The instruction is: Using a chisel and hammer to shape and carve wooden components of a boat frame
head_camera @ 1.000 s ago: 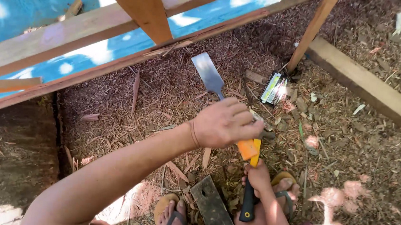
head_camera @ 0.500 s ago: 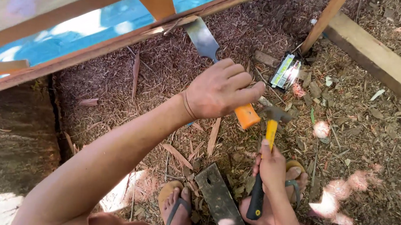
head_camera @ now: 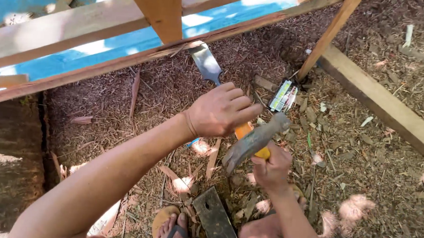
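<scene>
Currently, the left hand (head_camera: 222,110) grips the chisel (head_camera: 206,64) by its orange handle — blade against the wooden rail (head_camera: 102,68); the right hand (head_camera: 270,166) clasps a hammer (head_camera: 255,141).

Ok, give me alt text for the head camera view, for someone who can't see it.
Seen from above, a left hand grips a chisel with an orange handle, its wide blade set against the lower edge of a wooden frame over blue sheeting, while the right hand holds a hammer close behind the handle. Wood chips cover the ground.
</scene>
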